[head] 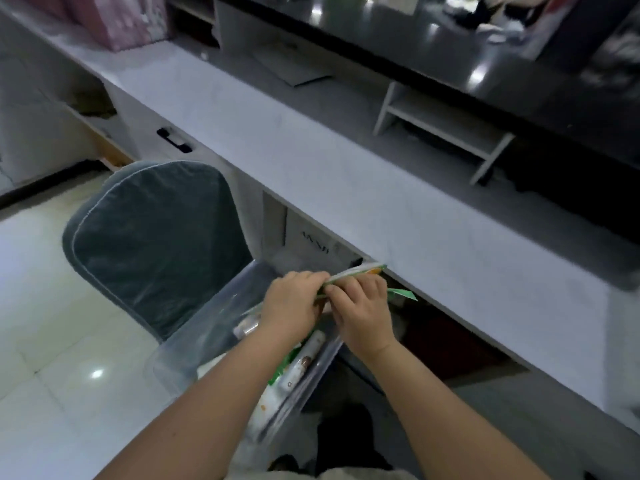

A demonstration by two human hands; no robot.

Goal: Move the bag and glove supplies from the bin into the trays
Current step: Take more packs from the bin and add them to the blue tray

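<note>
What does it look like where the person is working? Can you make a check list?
Surface: long grey counter, mostly bare.
Job's things: clear bin below the counter edge, holding rolls and packets; flat green packets held above it; no trays seen.
Clutter: small white shelf and a grey sheet on the counter.
Grippers: left hand and right hand both pinch the packets.
Cables: nothing seen.
Surroundings: grey chair, pale tiled floor, drawer handle.
</note>
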